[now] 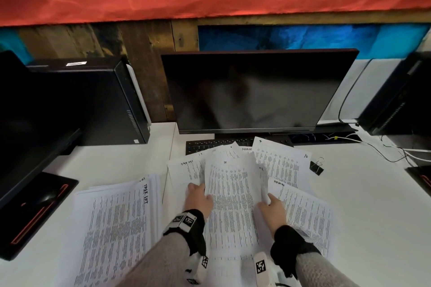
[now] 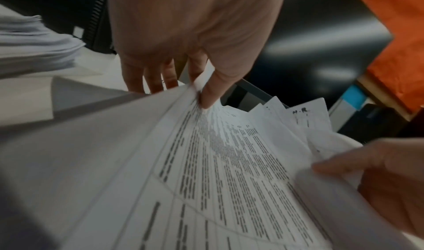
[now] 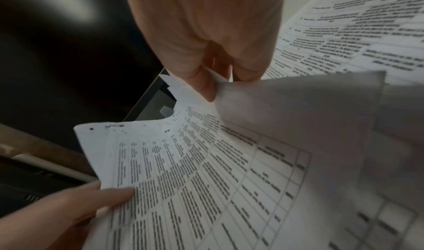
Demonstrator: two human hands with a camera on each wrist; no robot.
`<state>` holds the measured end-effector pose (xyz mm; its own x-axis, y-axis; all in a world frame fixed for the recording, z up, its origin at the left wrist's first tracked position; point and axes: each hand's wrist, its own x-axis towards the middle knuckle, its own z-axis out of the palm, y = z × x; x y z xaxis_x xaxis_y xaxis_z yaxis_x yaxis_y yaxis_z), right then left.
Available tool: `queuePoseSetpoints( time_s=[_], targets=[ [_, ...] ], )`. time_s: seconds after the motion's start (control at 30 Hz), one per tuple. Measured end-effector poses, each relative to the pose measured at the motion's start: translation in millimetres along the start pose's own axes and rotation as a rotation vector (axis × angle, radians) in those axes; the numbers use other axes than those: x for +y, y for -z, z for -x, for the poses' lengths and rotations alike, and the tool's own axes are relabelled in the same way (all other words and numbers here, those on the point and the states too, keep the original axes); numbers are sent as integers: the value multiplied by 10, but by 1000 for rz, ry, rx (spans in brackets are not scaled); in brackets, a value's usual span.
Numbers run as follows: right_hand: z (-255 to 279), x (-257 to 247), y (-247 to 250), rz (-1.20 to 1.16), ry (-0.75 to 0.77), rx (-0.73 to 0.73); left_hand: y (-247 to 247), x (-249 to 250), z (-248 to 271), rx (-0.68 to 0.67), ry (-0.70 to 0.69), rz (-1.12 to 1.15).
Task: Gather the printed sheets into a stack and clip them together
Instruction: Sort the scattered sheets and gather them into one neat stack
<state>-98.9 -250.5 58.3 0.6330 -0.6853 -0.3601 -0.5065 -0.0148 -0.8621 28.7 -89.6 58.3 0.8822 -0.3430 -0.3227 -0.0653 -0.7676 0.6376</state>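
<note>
I hold a bundle of printed sheets lifted off the white desk, in front of the monitor. My left hand pinches its left edge, thumb on top of the sheets. My right hand pinches the right edge, which curls upward; the same sheets fill the right wrist view. More loose printed sheets lie fanned beneath and behind, partly over the keyboard. A separate thick stack lies on the left. A black binder clip sits on the desk at the right, apart from both hands.
A dark monitor stands straight ahead with a black keyboard under it. A computer tower stands at the left, another tower at the right with cables. A second monitor's base lies at the left edge.
</note>
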Motion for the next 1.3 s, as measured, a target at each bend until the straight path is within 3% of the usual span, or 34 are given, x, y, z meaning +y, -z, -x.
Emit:
queuePoseSetpoints(
  time_s=[0.1, 0.2, 0.33, 0.43, 0.53, 0.67, 0.77, 0.9, 1.07, 1.17, 1.3],
  targets=[
    [13, 9, -42, -34, 12, 22, -27, 35, 47, 41, -106, -74],
    [11, 19, 43, -230, -89, 47, -40, 33, 51, 64, -128, 15],
    [-45, 88, 148, -541, -263, -12, 12, -7, 33, 74, 25, 323],
    [-47, 105, 192, -654, -319, -66, 81, -9, 10, 0, 116, 252],
    [-19, 70, 233, -643, -289, -164, 141, -33, -10, -97, 176, 109],
    [-41, 68, 245, -609, -282, -182, 171, -28, -2, -76, 165, 276],
    [-55, 23, 318, -529, -253, -137, 296, -10, 46, -16, 72, 393],
    [-131, -213, 564, -230, -75, -139, 618, 78, 55, -8, -74, 511],
    [-204, -851, 751, -264, 6, -361, 1053, 433, 83, -1, -293, 683],
    [-200, -1149, 739, -335, 55, -458, 1140, 580, 61, -8, -297, 753],
    [-48, -1373, 605, -607, 165, -430, 1114, 693, 72, 97, -338, 841]
  ],
)
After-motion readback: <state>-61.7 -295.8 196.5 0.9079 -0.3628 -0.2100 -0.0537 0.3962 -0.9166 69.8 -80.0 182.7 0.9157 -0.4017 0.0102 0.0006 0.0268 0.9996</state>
